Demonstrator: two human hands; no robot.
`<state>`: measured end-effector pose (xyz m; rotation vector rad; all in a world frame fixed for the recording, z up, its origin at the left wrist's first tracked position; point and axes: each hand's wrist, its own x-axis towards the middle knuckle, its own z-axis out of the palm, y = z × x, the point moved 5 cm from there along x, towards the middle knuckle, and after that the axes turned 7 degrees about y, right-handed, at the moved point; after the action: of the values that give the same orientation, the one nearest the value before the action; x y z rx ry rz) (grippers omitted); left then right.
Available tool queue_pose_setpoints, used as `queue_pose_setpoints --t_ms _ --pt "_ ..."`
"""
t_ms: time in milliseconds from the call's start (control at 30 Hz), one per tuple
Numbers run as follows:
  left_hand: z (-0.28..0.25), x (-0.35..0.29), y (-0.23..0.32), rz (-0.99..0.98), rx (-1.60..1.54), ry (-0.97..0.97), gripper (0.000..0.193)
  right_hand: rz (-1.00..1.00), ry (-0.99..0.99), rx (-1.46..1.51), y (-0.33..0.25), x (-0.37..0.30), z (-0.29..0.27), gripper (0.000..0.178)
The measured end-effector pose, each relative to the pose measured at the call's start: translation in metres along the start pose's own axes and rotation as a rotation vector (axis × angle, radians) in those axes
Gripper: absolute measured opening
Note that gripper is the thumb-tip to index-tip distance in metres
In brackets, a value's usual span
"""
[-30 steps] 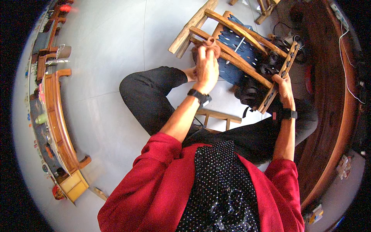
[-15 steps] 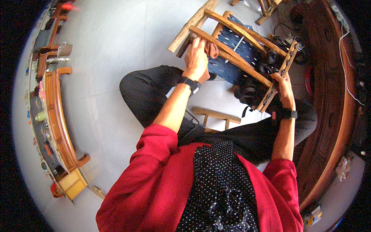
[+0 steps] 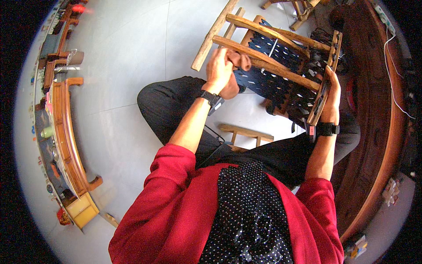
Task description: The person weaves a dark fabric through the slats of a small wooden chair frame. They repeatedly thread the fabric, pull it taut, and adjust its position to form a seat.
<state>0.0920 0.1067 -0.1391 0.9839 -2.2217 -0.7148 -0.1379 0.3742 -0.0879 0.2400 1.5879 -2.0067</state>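
A wooden folding stool frame (image 3: 263,58) is held up above my lap, tilted, with its long bars running from upper left to lower right. My left hand (image 3: 221,68) is closed on a brown cloth (image 3: 241,60), up against the nearest bar by the plain end rail (image 3: 215,34). At the opposite end, my right hand (image 3: 332,93) holds the slotted end rail (image 3: 327,79), its fingers partly hidden behind the wood. A dark blue sheet full of slits (image 3: 263,81) shows between and below the bars; how it is attached I cannot tell.
Between my legs stands a small wooden piece (image 3: 246,132) with a crossbar. Other wooden legs (image 3: 303,13) are at the far edge. A carved dark wood cabinet (image 3: 373,123) runs along my right, with a white cable (image 3: 388,57). Wooden furniture (image 3: 66,132) lines the left.
The slotted end rail has shifted up and right with my right hand and now faces more edge-on. My left hand and the cloth have turned slightly beside the bar.
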Motion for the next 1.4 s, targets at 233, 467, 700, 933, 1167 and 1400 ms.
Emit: queue_pose_setpoints --t_ms 233,467,700,933,1167,1400 --pt "0.011 0.019 -0.014 -0.091 0.122 0.026 0.037 -0.023 0.026 -0.007 0.001 0.013 -0.002 0.032" --pt "0.019 -0.007 0.054 0.076 0.026 -0.078 0.015 0.036 0.063 -0.045 0.007 0.017 -0.011 0.035" --pt "-0.001 0.028 0.005 0.042 0.135 0.044 0.016 0.054 0.025 0.0 0.01 0.021 -0.01 0.032" --pt "0.011 0.002 0.044 0.185 0.115 0.18 0.019 0.007 0.064 -0.037 0.008 0.016 -0.01 0.029" --pt "0.007 -0.002 0.03 0.065 0.082 0.028 0.02 0.063 0.08 0.01 0.006 0.013 -0.006 0.027" --pt "0.012 0.002 0.034 -0.014 0.139 -0.014 0.021 0.032 0.004 0.049 0.002 0.007 0.002 0.024"
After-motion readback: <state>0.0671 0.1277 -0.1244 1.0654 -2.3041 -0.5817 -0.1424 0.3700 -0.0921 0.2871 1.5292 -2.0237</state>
